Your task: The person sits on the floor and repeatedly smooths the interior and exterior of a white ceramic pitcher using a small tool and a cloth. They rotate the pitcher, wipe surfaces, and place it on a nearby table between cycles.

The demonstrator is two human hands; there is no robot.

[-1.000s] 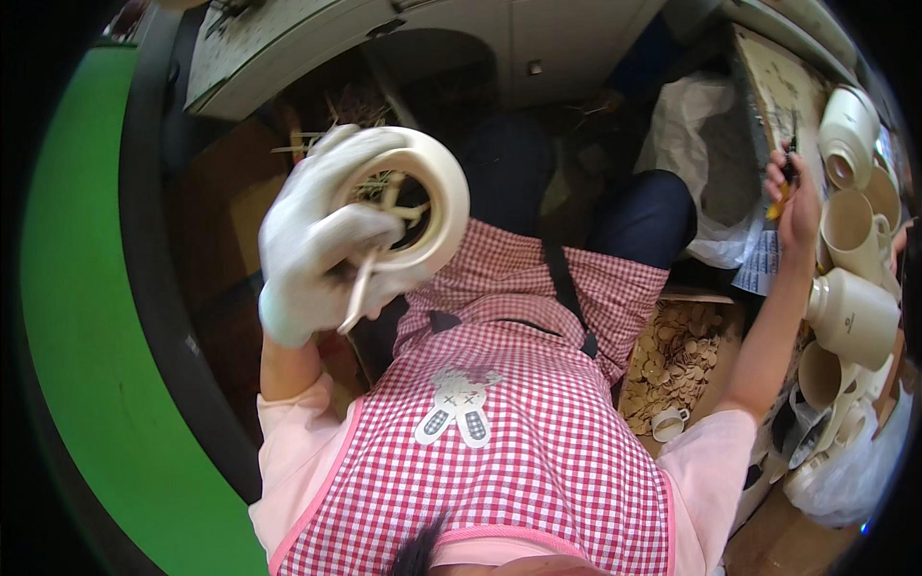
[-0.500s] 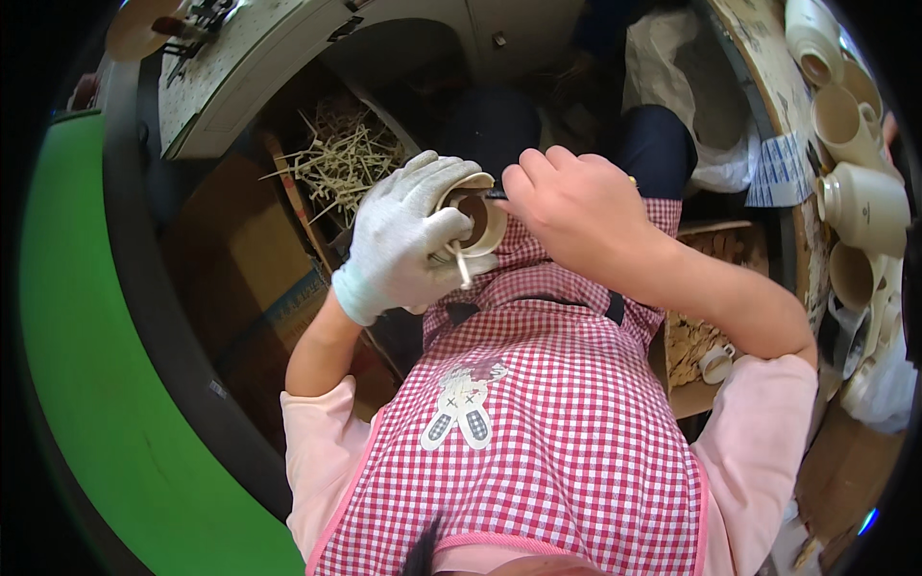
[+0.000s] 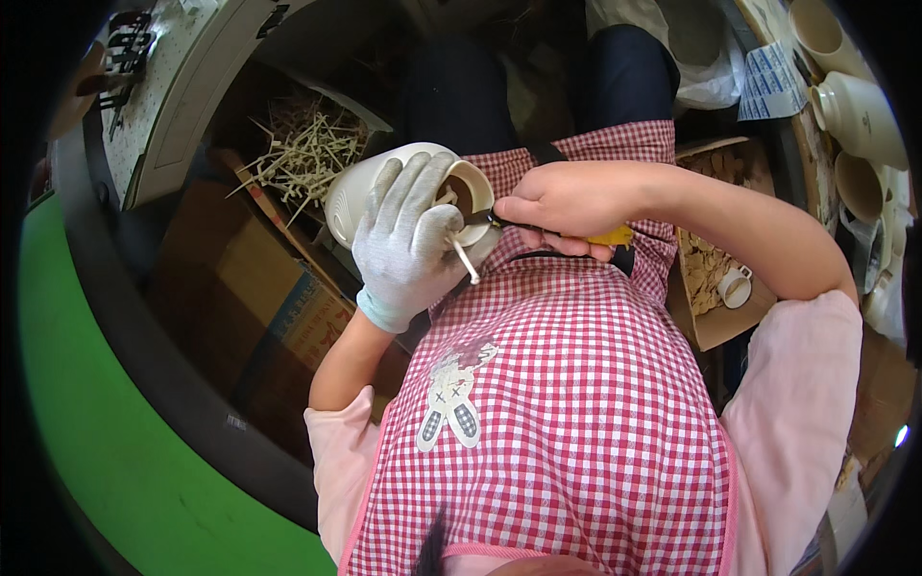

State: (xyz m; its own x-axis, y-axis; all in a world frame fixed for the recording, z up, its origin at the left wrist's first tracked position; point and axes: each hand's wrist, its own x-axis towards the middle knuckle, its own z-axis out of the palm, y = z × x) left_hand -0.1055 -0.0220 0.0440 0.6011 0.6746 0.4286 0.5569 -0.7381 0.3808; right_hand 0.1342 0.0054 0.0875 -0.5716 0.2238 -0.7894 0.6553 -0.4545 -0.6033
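A cream, wide-mouthed jar (image 3: 348, 204) lies tilted over my lap, its mouth turned to the right. My left hand (image 3: 408, 226), in a grey-white glove, is wrapped round it near the rim. A thin white stick (image 3: 466, 261) sticks out below that hand's thumb. My bare right hand (image 3: 567, 206) is closed around a slim knife (image 3: 615, 236) with a black and yellow handle. Its short grey blade touches or nearly touches the jar's rim; the exact contact is too small to tell.
Thin pale sticks (image 3: 305, 158) fill a box at the left. A carton (image 3: 735, 331) at the right holds brown scraps and a small white cup-like piece (image 3: 736, 287). More cream jars (image 3: 862, 117) stand along the right-hand bench. A green surface (image 3: 144, 451) lies far left.
The jar has turned so its side shows to the left and its mouth faces right. My right hand has lowered and rotated, uncovering the knife's yellow handle end. The view has shifted.
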